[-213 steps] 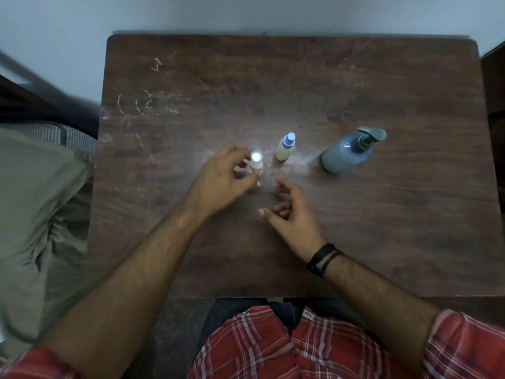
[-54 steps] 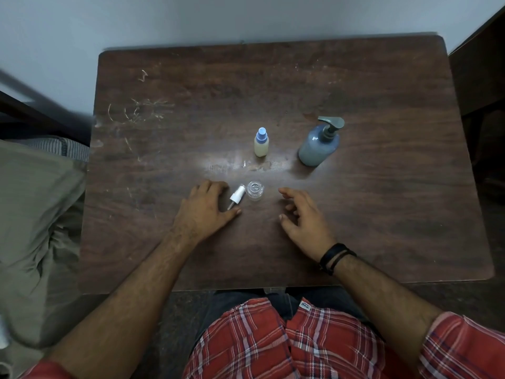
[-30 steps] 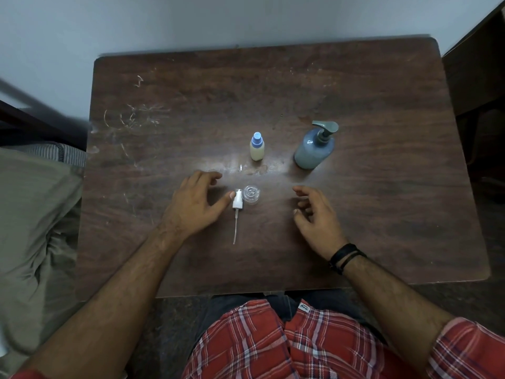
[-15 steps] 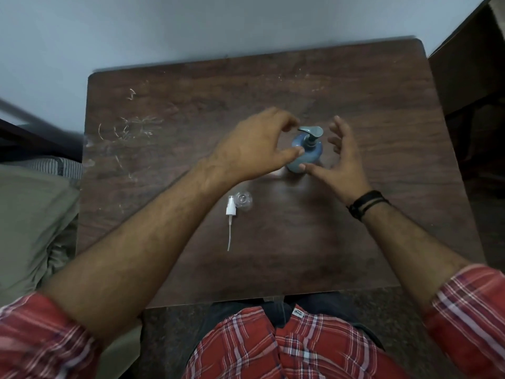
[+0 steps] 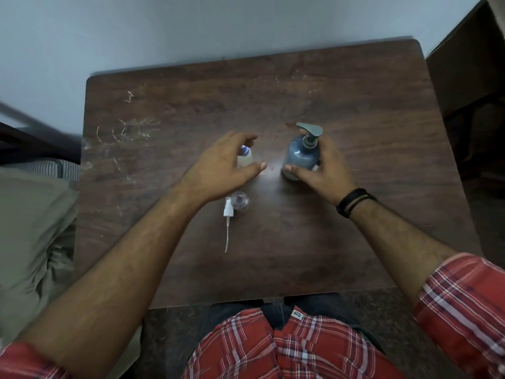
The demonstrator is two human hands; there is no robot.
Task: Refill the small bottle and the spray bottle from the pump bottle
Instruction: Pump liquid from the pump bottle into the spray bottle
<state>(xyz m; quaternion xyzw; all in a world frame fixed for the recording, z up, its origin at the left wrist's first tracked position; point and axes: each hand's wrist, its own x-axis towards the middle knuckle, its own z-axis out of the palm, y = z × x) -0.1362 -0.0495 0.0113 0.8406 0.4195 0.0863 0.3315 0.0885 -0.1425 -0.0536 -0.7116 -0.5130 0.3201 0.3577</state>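
The blue pump bottle (image 5: pixel 299 157) stands upright right of the table's centre, and my right hand (image 5: pixel 326 172) is wrapped around its right side with the thumb across its base. Left of it stands the small bottle (image 5: pixel 245 159), pale with a blue cap. My left hand (image 5: pixel 222 166) arches over it with fingers apart, thumb in front and fingers behind; I cannot tell whether they touch it. Nearer to me stands the clear spray bottle (image 5: pixel 240 202), uncapped. Its white spray head (image 5: pixel 228 210) with the thin tube lies on the table beside it.
The dark wooden table (image 5: pixel 369 228) has scratch marks at the back left. A grey-green cloth (image 5: pixel 30 228) lies beyond the left edge. Dark furniture (image 5: pixel 470 67) stands close to the right rear corner. A pale wall runs behind.
My left hand has left the pump bottle and moved left over the small bottle. My right hand has closed around the pump bottle.
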